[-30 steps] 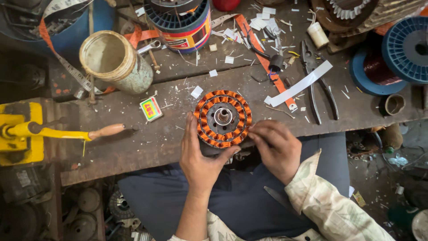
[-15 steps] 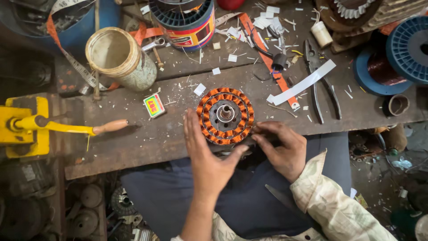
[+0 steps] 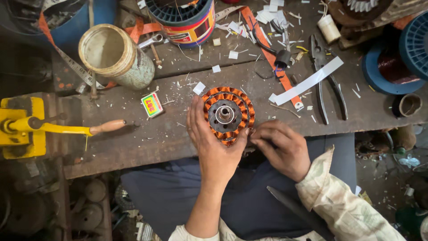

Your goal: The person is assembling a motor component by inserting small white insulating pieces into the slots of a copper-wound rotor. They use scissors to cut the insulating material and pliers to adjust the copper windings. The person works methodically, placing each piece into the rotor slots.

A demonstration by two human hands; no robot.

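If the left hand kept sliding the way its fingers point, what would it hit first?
The left hand already rests on the wound motor coil. Past the coil's left edge, the first thing in line looks like a small white paper scrap, though height is hard to judge.

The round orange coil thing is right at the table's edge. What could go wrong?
The wound coil ring sits near the bench edge, steadied by the left hand and right hand; a slip might tip it off. Fingers could perhaps snag its thin copper windings. Paper scraps lying around might get caught in it.
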